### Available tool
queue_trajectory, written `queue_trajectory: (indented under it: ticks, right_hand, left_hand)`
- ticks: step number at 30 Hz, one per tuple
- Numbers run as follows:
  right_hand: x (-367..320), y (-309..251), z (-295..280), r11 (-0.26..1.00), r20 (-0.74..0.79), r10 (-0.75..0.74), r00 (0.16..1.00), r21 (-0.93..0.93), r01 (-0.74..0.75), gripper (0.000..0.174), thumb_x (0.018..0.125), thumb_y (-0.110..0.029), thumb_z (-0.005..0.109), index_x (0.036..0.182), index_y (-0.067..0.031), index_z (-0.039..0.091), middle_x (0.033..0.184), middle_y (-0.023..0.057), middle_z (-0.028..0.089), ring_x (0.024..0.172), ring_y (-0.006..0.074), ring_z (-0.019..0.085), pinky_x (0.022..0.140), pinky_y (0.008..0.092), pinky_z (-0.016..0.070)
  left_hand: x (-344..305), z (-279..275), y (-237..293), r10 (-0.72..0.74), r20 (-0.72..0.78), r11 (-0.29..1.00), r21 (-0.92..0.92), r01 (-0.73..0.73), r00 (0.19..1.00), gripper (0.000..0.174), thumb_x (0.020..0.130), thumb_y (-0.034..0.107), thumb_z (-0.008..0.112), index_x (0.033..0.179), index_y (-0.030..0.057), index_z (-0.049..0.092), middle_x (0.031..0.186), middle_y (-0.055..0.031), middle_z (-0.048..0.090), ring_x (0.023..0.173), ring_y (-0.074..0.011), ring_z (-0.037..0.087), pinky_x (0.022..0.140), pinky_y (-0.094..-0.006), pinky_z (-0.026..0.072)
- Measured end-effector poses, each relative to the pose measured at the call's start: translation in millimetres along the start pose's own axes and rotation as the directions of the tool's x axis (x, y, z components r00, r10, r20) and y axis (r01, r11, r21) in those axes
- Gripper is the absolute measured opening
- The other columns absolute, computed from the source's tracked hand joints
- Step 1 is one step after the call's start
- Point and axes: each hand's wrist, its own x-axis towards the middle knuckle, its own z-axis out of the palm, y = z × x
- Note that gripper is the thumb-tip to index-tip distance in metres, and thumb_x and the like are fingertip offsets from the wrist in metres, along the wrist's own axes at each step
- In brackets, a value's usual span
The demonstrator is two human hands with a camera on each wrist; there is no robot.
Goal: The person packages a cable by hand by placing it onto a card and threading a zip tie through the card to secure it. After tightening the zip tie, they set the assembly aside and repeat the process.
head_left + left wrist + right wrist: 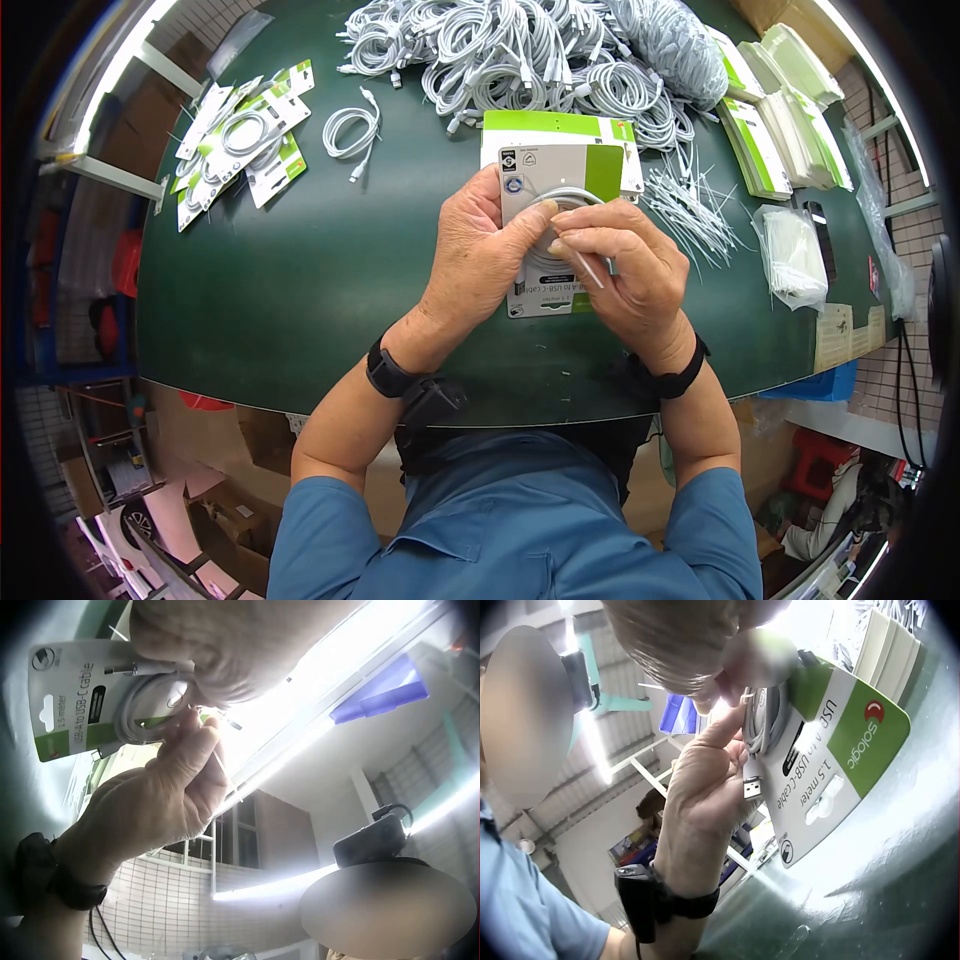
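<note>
My left hand (470,245) grips a white and green packaging card (603,170) over the table, its thumb pressing on the coiled white USB cable (545,258) that lies against the card. Printing on the card reads USB-A to USB-C cable, 1.5 meter. The cable's USB-A plug (752,787) shows beside the left fingers in the right wrist view. With thumb and fingertips, my right hand (640,270) pinches a thin white cable tie (588,268) at the coil, close to the left thumb. In the left wrist view the right fingertips meet the coil's edge.
More cards (560,125) lie just behind the hands. Bundled cables (500,50) are heaped at the back, and loose cable ties (690,210) lie to the right. Card stacks (755,150) and a bagged white bundle (793,255) stand farther right. Carded cables (240,140) and one coil (352,134) lie left.
</note>
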Motion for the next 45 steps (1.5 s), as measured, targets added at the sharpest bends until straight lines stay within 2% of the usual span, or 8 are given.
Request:
queue_trajectory:
  ticks: [7,10,16,23,26,28,34,45]
  right_hand:
    - [2,2,-6,0.998,-0.079,-0.023,0.997,-0.065,0.017,0.020,0.087,0.007,0.082,0.102,-0.0009,0.071,0.096,0.0139,0.078,0.082,0.0230,0.078,0.071,0.0306,0.0622]
    - [-6,5,7,0.966,-0.276,0.160,0.948,0.243,-0.092,0.022,0.087,0.005,0.083,0.104,-0.0012,0.071,0.091,0.0127,0.077,0.081,0.0203,0.076,0.069,0.0289,0.0601]
    - [7,8,-12,0.995,-0.174,0.048,0.984,-0.080,-0.063,0.018,0.088,0.007,0.081,0.103,0.0004,0.072,0.090,0.0113,0.075,0.080,0.0208,0.073,0.068,0.0311,0.0588]
    - [15,15,-16,0.960,-0.093,-0.131,0.987,-0.262,0.103,0.025,0.086,0.010,0.079,0.108,-0.0005,0.075,0.097,0.0126,0.076,0.085,0.0254,0.072,0.073,0.0347,0.0587]
    - [13,14,-17,0.943,-0.058,-0.161,0.985,-0.303,0.136,0.032,0.080,0.010,0.082,0.109,-0.0033,0.077,0.101,0.0112,0.074,0.087,0.0238,0.071,0.072,0.0335,0.0580]
    - [10,10,-22,0.933,-0.022,-0.152,0.988,-0.332,0.136,0.038,0.076,0.010,0.084,0.110,-0.0057,0.079,0.104,0.0093,0.074,0.088,0.0229,0.071,0.071,0.0327,0.0574]
    - [7,9,-25,0.924,-0.004,-0.269,0.963,-0.283,0.257,0.045,0.068,0.008,0.087,0.108,-0.0106,0.081,0.105,0.0061,0.073,0.088,0.0232,0.071,0.071,0.0320,0.0593]
    - [5,12,-23,0.950,-0.022,-0.209,0.978,-0.243,0.198,0.038,0.071,0.006,0.087,0.105,-0.0090,0.080,0.101,0.0084,0.078,0.083,0.0236,0.071,0.068,0.0330,0.0571]
  left_hand:
    - [-2,4,0,0.030,0.039,0.998,0.058,-0.033,0.999,0.030,0.101,-0.002,0.066,0.131,-0.0051,0.063,0.121,-0.0123,0.075,0.107,-0.0152,0.072,0.095,-0.0319,0.0604]
    - [-5,6,0,0.041,0.065,0.990,0.135,-0.050,0.997,0.030,0.100,-0.001,0.067,0.130,-0.0054,0.064,0.119,-0.0121,0.076,0.107,-0.0153,0.072,0.094,-0.0322,0.0606]
    - [-7,9,0,0.061,0.063,0.979,0.191,-0.072,0.996,0.030,0.099,0.001,0.070,0.128,-0.0060,0.065,0.115,-0.0127,0.077,0.103,-0.0153,0.073,0.091,-0.0325,0.0618]
    - [-7,7,0,0.071,0.051,0.969,0.232,-0.081,0.996,0.030,0.098,0.000,0.070,0.127,-0.0062,0.066,0.113,-0.0125,0.077,0.102,-0.0153,0.073,0.090,-0.0325,0.0618]
    - [-7,4,3,0.012,0.103,0.970,0.241,-0.037,0.995,0.036,0.102,-0.002,0.067,0.137,-0.0055,0.061,0.127,-0.0136,0.074,0.113,-0.0162,0.071,0.101,-0.0343,0.0585]
    - [-8,6,4,0.020,0.100,0.971,0.237,-0.043,0.995,0.036,0.102,-0.002,0.067,0.137,-0.0053,0.061,0.127,-0.0135,0.074,0.113,-0.0161,0.071,0.101,-0.0343,0.0584]
    - [-7,5,3,0.020,0.107,0.974,0.223,-0.044,0.994,0.036,0.103,0.000,0.067,0.138,-0.0049,0.060,0.128,-0.0137,0.074,0.113,-0.0161,0.071,0.101,-0.0341,0.0580]
    - [-7,5,8,0.034,0.092,0.977,0.207,-0.052,0.995,0.034,0.102,0.001,0.066,0.134,-0.0059,0.060,0.124,-0.0138,0.074,0.111,-0.0157,0.070,0.098,-0.0333,0.0582]
